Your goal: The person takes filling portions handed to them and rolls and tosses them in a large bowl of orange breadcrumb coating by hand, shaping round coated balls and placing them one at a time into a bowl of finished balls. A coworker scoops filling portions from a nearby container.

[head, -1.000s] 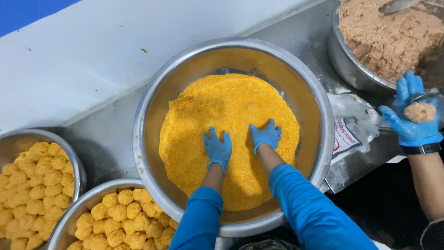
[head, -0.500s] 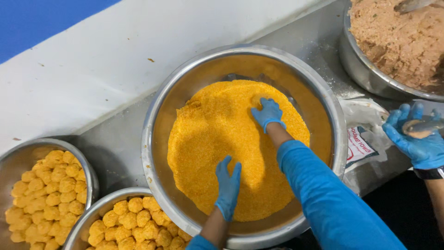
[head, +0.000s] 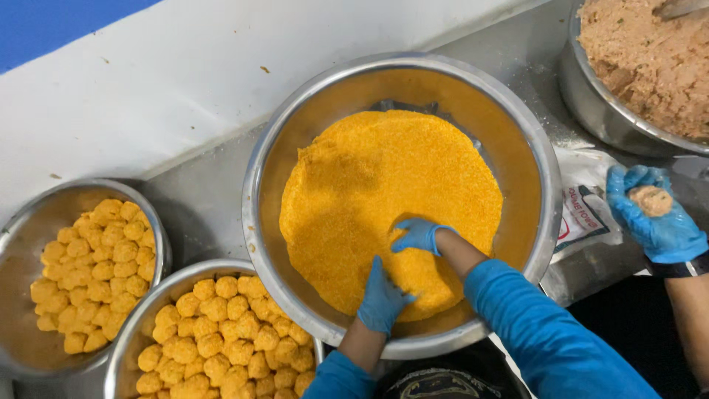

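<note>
A large steel bowl in the middle holds a flat bed of orange breadcrumbs. My left hand, in a blue glove, rests flat on the crumbs near the bowl's near rim. My right hand, also gloved, is cupped into the crumbs just above it, fingers curled. Whether it encloses anything under the crumbs is hidden. Both of my sleeves are blue.
Two steel bowls at the left hold several orange coated balls. A bowl of brown minced mixture sits at the top right. Another person's gloved hand holds a raw ball at the right. A plastic bag lies beside the big bowl.
My right hand pulled back from the far side of the crumbs toward me and curled. My left hand stayed near the front rim, now close beside the right.
</note>
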The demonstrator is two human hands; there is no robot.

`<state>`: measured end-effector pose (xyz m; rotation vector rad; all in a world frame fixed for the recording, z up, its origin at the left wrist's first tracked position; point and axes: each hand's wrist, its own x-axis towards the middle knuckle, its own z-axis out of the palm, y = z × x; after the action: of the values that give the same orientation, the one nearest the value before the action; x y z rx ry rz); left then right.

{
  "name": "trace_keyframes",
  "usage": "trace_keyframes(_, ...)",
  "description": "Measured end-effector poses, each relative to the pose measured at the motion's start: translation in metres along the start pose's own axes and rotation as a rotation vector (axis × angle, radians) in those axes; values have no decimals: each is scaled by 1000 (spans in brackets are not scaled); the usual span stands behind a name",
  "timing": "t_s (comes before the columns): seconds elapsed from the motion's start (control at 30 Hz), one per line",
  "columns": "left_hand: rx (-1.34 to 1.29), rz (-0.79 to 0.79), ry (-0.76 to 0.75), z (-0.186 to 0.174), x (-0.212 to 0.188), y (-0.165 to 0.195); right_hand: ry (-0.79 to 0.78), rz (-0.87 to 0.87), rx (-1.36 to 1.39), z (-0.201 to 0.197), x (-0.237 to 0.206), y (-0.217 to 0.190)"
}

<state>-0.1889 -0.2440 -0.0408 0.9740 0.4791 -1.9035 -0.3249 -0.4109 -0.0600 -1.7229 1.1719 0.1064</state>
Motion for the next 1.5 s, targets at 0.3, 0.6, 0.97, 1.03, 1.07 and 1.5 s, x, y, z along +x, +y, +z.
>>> trace_keyframes(0.3,1290,1226,-61,13,-22,-4,492,-97,1197,56,-101,-69)
trace_keyframes(0.6,-80,456,-623,18,18,-5,668,-165,460,75,-98,-82)
trace_keyframes(0.97,1138,1061,21,40,-27,-10,495,18,1538,74,-127,-104)
trace_keyframes(1.03,822,961,-161,39,-23,-11,482,10,1461,71,-128,-109)
trace_keyframes(1.07,666,897,-237,36,-20,-10,471,17,1425,71,-129,-111)
trace_keyframes(1.5,1167,1393,34,43,-58,-3,242,77,1750,78,-124,-103)
